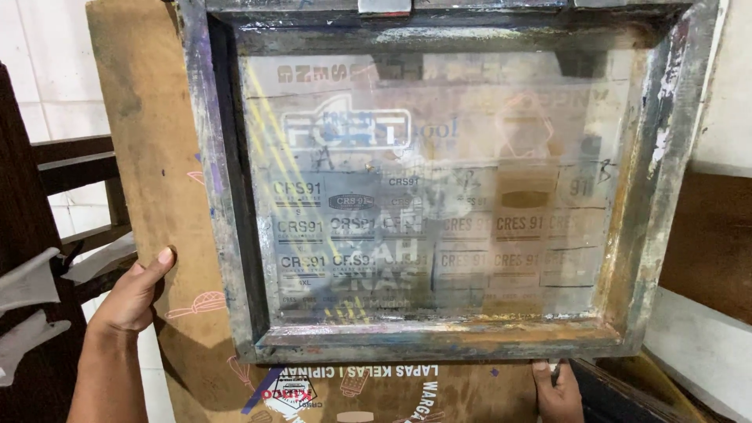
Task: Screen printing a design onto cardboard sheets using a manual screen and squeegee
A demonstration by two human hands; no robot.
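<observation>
A screen-printing frame (pixel 227 196) with a worn, ink-stained grey rim and a translucent mesh (pixel 439 204) showing faint label stencils lies over a brown cardboard sheet (pixel 157 141) with printed designs. My left hand (pixel 137 294) grips the cardboard's left edge, thumb on top. My right hand (pixel 558 392) holds the cardboard's lower edge just below the frame's bottom rail, fingers partly hidden.
A dark wooden rack (pixel 74 168) stands at the left against white wall tiles (pixel 47 55). Grey cloth pieces (pixel 27 282) hang at the far left. A brown panel (pixel 709 243) and a white ledge (pixel 697 345) are at the right.
</observation>
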